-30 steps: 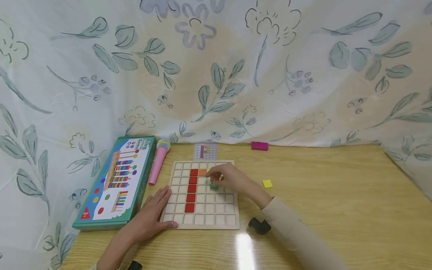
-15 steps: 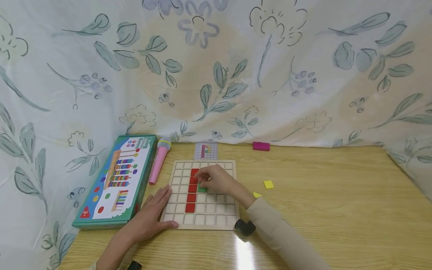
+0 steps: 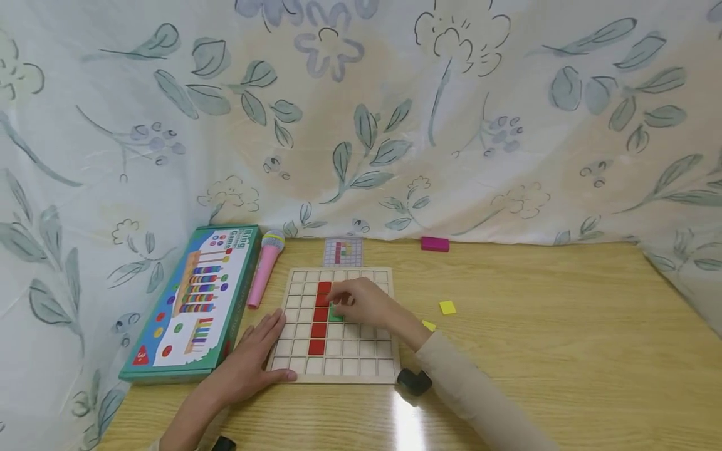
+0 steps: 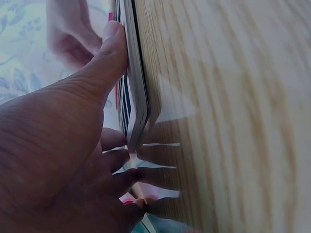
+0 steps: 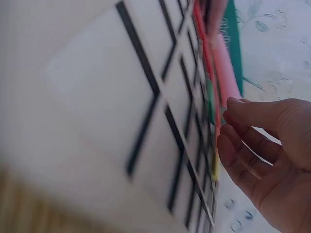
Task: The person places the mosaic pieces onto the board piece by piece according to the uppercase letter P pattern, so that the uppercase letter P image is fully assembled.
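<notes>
A wooden grid board [image 3: 361,378] lies on the table, with a column of red tiles [image 3: 317,346] in its cells. My left hand [image 3: 254,360] rests at the board's lower left corner, fingers extended along the side; its thumb [image 4: 112,46] lies on the front edge. Over the middle of the board is my right hand [image 3: 363,302], fingers loosely bent. A green tile [image 3: 336,317] sits right of the red column, under the right thumb and fingertips. In the right wrist view the green tile [image 5: 210,99] shows on the board, just beyond the fingertips. Cells behind this hand are hidden.
Yellow tiles [image 3: 447,307] lie right of the board, one partly behind the right wrist. A pattern card [image 3: 343,252] and magenta block [image 3: 435,244] are at the back. A pink toy microphone [image 3: 265,272] and game box [image 3: 192,300] stand left. A floral cloth [image 3: 361,125] hangs behind.
My right hand has moved left over the board, and the green tile now lies beside the red column. A second yellow tile shows by the right wrist. My left hand stays put.
</notes>
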`<state>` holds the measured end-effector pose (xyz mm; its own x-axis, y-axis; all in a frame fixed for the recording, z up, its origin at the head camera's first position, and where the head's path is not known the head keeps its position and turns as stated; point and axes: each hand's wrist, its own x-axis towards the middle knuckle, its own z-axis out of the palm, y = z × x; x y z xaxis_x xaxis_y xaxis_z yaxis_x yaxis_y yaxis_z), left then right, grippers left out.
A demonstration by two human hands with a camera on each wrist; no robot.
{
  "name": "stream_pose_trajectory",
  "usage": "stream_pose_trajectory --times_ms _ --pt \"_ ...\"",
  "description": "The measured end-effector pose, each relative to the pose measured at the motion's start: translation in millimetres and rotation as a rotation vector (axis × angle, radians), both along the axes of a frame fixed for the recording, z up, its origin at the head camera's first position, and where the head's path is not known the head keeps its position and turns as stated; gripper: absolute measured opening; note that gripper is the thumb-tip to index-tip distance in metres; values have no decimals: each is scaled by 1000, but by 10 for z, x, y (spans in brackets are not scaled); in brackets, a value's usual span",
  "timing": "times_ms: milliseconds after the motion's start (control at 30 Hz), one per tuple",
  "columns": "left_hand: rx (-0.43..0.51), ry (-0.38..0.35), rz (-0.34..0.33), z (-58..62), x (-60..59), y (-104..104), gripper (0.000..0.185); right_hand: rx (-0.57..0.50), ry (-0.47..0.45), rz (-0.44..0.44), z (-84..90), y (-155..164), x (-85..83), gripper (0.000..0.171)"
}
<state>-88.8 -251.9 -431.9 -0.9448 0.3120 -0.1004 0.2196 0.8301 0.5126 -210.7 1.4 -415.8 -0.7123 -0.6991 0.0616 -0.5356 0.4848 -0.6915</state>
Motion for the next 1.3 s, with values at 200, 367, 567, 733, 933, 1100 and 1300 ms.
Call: stream_pose_trajectory --times_ms 200,367,567,733,933,1100,1300 --pt "1 19 -12 -2 -13 -7 103 19 57 -83 106 435 51 21" --pt "0 13 -3 16 -5 -13 103 25 100 -113 124 850 137 20" --pt "12 30 -26 37 -1 -10 103 175 126 -176 47 1240 307 26" --pt "10 22 -16 29 1 -17 102 235 126 -234 -2 1355 397 30" --pt "13 31 -19 -13 4 -20 102 188 75 -239 -36 1365 434 32" --pt "12 54 -25 -28 6 -32 102 158 67 -255 -4 1334 438 35" --pt "2 44 -22 -39 1 -31 102 101 109 -232 45 1246 390 30"
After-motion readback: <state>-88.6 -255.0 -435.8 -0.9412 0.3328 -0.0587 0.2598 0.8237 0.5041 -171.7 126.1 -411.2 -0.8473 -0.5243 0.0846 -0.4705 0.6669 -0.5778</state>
